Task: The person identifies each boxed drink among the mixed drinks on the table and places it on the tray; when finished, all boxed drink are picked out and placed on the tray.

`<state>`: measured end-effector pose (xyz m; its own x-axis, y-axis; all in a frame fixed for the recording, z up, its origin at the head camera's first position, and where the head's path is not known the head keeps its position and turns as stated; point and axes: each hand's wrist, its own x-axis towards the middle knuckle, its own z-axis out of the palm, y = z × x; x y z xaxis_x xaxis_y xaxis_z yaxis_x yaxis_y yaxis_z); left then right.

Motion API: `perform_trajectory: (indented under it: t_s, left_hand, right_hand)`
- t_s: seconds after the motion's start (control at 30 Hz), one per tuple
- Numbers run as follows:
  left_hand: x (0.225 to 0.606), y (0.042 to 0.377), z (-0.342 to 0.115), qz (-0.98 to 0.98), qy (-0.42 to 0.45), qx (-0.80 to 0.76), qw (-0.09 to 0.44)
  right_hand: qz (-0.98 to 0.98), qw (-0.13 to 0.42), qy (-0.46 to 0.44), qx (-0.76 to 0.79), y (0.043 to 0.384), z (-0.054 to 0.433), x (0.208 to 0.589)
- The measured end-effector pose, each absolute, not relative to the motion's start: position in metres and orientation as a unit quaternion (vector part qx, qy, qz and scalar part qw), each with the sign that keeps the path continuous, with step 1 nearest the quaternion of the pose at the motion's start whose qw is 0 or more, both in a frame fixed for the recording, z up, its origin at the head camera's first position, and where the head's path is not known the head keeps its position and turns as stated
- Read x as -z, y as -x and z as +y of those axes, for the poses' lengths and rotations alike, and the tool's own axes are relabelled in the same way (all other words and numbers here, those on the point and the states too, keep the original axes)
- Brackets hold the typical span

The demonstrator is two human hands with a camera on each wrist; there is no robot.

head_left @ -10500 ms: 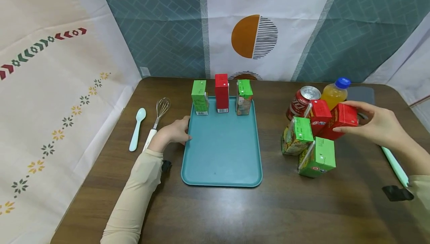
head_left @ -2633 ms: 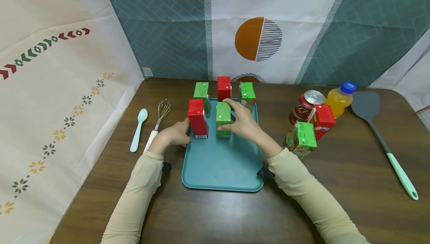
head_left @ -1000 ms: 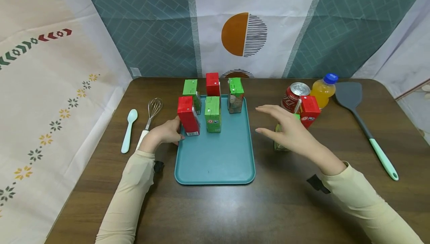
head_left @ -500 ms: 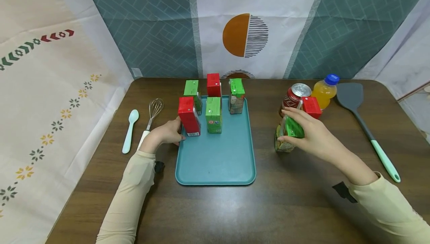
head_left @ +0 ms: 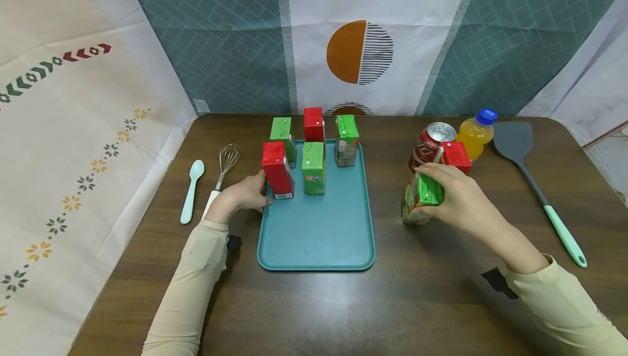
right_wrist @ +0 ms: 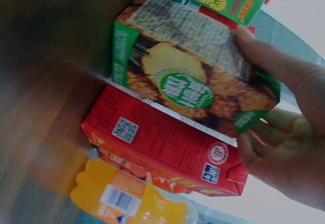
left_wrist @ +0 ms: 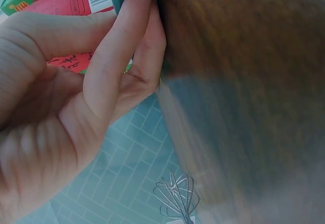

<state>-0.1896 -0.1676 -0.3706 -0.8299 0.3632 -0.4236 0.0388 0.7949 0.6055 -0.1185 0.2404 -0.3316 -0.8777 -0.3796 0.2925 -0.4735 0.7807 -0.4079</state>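
My left hand point(head_left: 245, 193) pinches the left rim of a teal tray point(head_left: 316, 236); the left wrist view shows thumb and fingers at the rim. On the tray's far half stand a red drink carton point(head_left: 278, 173) and a green one point(head_left: 314, 170) in front. Behind them are green point(head_left: 283, 138), red point(head_left: 314, 125) and green-topped cartons point(head_left: 346, 146). Right of the tray, my right hand point(head_left: 458, 195) grips a green-topped juice carton point(right_wrist: 188, 71) with pictured sides, thumb and fingers on opposite faces near its top. It stands upright beside another red carton point(right_wrist: 162, 137).
A cola can point(head_left: 427, 146) and an orange juice bottle point(head_left: 475, 135) stand behind the right-hand cartons. A spatula point(head_left: 537, 192) lies at the far right. Left of the tray lie a whisk point(head_left: 225, 168) and a pale spoon point(head_left: 192, 192). Fabric hangs behind the table.
The front red and green cartons have come onto the tray from the right-hand group. My right hand has since returned right and taken hold of the green-topped juice carton. My left hand stays at the rim.
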Motion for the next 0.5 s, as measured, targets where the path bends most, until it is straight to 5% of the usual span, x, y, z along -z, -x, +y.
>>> perform_trajectory:
  t_s: [0.5]
  left_hand:
    - [0.372, 0.189, -0.167, 0.911, -0.106, -0.297, 0.267]
  right_hand:
    - [-0.922, 0.105, -0.229, -0.295, 0.107, 0.236, 0.348]
